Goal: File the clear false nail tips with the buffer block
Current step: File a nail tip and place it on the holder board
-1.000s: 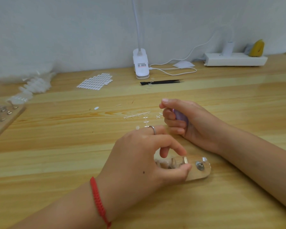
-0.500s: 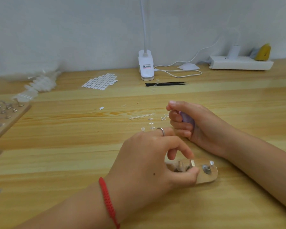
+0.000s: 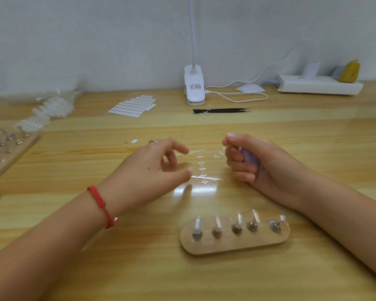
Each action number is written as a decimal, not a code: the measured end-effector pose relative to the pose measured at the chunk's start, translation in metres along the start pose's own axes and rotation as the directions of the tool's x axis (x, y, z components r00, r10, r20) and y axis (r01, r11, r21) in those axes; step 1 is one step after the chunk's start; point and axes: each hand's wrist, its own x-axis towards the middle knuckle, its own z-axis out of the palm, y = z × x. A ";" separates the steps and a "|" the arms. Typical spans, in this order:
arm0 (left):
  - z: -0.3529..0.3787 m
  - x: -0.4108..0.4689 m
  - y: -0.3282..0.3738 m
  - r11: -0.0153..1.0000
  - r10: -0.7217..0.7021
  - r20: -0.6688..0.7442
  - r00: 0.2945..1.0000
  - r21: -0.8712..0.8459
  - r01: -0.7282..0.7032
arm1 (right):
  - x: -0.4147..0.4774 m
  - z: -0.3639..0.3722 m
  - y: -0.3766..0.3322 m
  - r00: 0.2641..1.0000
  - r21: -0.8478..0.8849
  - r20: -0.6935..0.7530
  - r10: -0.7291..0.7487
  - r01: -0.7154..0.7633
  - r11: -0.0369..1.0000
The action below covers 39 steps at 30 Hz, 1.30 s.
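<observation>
My right hand (image 3: 250,164) is curled round a pale purple buffer block (image 3: 249,158), mostly hidden in the fist. My left hand (image 3: 154,170) hovers over the table with fingers loosely spread, its fingertips beside clear plastic sprue strips (image 3: 201,168) lying between the two hands; it holds nothing that I can see. Nearer me lies an oval wooden stand (image 3: 234,244) with several metal pegs, each bearing an upright clear nail tip (image 3: 197,224). Neither hand touches the stand.
A sheet of adhesive tabs (image 3: 134,105), black tweezers (image 3: 221,110) and a white clip lamp base (image 3: 194,88) with its cable lie at the back. A power strip (image 3: 319,84) sits far right. A wooden board with pegs (image 3: 7,148) and clear bags (image 3: 50,109) lie left.
My left hand has let go of the wooden stand and moved up and left to the sprue strips. The stand is now fully uncovered. The right hand keeps its grip on the block.
</observation>
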 end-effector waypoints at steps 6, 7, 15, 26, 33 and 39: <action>0.002 0.005 -0.009 0.997 0.024 0.027 0.999 0.066 -0.025 | 0.000 0.000 0.000 1.000 -0.002 -0.009 0.003 -0.003 1.000; 0.002 0.005 -0.010 0.999 0.030 0.026 0.999 0.042 -0.032 | -0.001 0.000 0.000 1.000 -0.004 -0.010 0.003 -0.003 1.000; 0.007 0.003 -0.007 0.984 0.112 -0.056 0.992 -0.131 -0.119 | 0.000 -0.001 -0.001 1.000 0.002 -0.012 0.011 -0.011 1.000; -0.001 -0.005 0.008 0.838 0.399 -0.621 0.675 -0.052 -0.543 | 0.000 0.000 -0.002 0.999 0.072 -0.039 0.038 -0.035 0.997; 0.018 -0.014 0.014 0.747 0.615 -0.443 0.652 0.063 -0.662 | -0.007 0.003 -0.003 0.987 -0.225 0.153 0.042 -0.006 0.974; 0.018 -0.011 0.013 0.831 0.484 -0.417 0.769 -0.056 -0.553 | -0.007 0.001 -0.001 0.997 -0.160 0.074 0.008 0.004 0.987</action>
